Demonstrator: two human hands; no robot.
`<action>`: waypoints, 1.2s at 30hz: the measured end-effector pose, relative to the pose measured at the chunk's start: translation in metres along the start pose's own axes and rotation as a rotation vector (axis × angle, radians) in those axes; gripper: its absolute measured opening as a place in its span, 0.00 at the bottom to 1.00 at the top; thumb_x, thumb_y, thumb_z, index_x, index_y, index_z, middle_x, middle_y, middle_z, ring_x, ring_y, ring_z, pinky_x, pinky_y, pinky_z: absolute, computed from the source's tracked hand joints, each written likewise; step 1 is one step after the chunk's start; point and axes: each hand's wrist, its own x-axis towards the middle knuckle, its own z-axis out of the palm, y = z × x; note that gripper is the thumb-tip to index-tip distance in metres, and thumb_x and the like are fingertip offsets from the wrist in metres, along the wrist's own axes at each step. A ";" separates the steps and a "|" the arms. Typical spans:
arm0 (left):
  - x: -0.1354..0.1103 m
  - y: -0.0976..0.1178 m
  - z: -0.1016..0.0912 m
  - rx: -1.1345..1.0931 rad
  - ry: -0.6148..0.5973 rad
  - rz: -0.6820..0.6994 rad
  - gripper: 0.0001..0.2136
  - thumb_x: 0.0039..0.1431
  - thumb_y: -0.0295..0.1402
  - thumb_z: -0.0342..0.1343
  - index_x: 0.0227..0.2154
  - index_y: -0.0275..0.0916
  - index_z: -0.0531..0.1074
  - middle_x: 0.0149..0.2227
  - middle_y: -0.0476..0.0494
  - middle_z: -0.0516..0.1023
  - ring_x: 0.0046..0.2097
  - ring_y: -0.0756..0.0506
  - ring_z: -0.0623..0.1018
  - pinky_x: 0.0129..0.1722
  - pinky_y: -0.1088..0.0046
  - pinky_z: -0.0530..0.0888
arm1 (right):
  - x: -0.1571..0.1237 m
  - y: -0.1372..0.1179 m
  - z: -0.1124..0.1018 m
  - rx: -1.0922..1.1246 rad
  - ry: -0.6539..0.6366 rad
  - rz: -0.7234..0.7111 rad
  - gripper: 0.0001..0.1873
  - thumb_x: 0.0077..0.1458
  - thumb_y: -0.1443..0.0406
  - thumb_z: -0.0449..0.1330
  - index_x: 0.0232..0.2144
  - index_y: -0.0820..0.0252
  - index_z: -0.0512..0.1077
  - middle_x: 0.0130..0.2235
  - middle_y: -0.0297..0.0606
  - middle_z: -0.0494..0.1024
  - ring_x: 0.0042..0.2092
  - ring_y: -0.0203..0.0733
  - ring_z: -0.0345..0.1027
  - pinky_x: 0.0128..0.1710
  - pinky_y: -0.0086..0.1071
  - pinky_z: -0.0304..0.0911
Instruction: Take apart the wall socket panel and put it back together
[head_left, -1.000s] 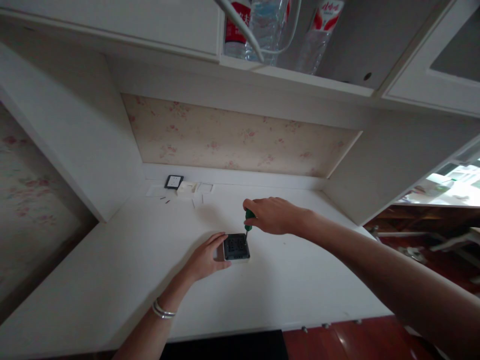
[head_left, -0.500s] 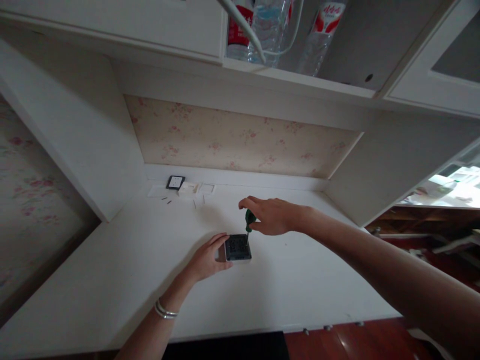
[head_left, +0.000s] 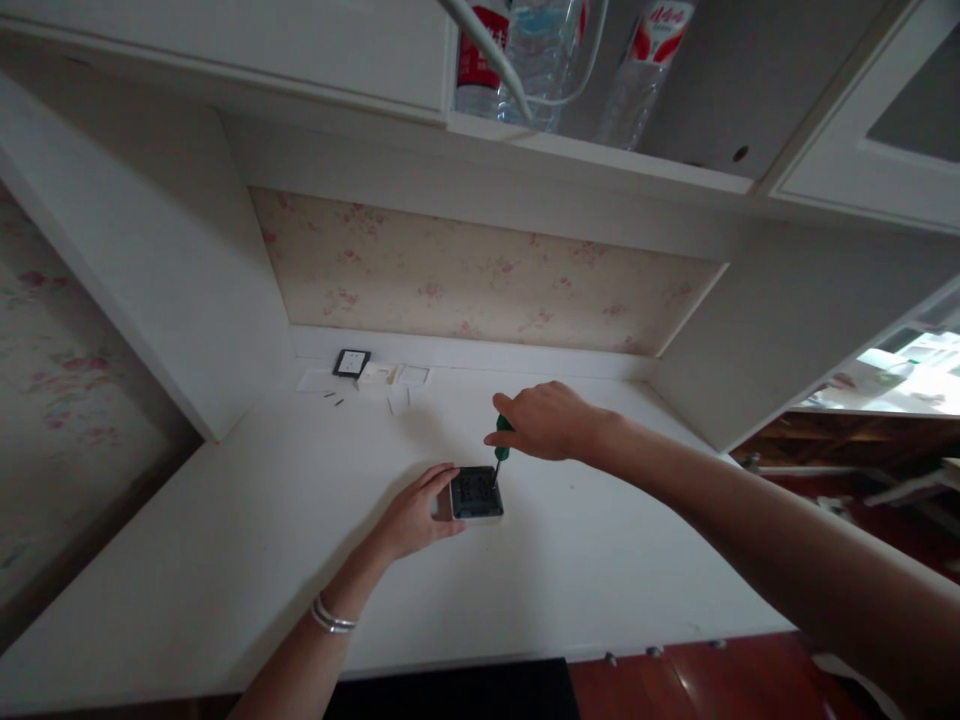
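A square wall socket (head_left: 472,492) with a black inner face and a pale rim lies on the white desktop. My left hand (head_left: 416,512) grips it from the left, thumb on the near side and fingers on the far side. In my right hand (head_left: 546,422) is a screwdriver (head_left: 502,440) with a green handle, held nearly upright. Its metal tip meets the right part of the black face; the screw itself is too small to make out.
Toward the back left lie a black-framed socket plate (head_left: 351,363), white plastic pieces (head_left: 379,374), a thin frame (head_left: 414,375) and several small screws or strips (head_left: 334,399). Overhead, a shelf holds plastic bottles (head_left: 540,60) and a hanging white cable (head_left: 491,60).
My right hand has shifted slightly, its fingers changing their hold around the screwdriver handle. The left hand and the wall socket stay in place.
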 end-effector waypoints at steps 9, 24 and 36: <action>0.000 0.003 -0.001 0.000 -0.009 -0.009 0.35 0.45 0.39 0.64 0.58 0.45 0.60 0.61 0.44 0.61 0.60 0.40 0.64 0.59 0.64 0.63 | -0.001 0.002 0.006 0.024 0.013 0.059 0.31 0.58 0.44 0.42 0.45 0.63 0.68 0.40 0.53 0.76 0.42 0.58 0.71 0.36 0.43 0.60; 0.000 0.002 -0.001 -0.018 0.002 -0.025 0.35 0.44 0.39 0.65 0.57 0.45 0.61 0.61 0.43 0.61 0.59 0.39 0.64 0.59 0.62 0.63 | -0.004 0.003 0.002 0.099 -0.039 -0.030 0.25 0.58 0.50 0.48 0.50 0.59 0.63 0.43 0.50 0.76 0.41 0.53 0.72 0.35 0.39 0.60; 0.000 0.003 -0.002 -0.028 -0.004 -0.029 0.35 0.43 0.38 0.65 0.57 0.46 0.61 0.60 0.44 0.61 0.59 0.39 0.64 0.59 0.60 0.62 | -0.005 0.005 0.001 0.065 -0.042 -0.021 0.25 0.57 0.49 0.50 0.49 0.59 0.63 0.41 0.49 0.77 0.41 0.55 0.72 0.35 0.40 0.60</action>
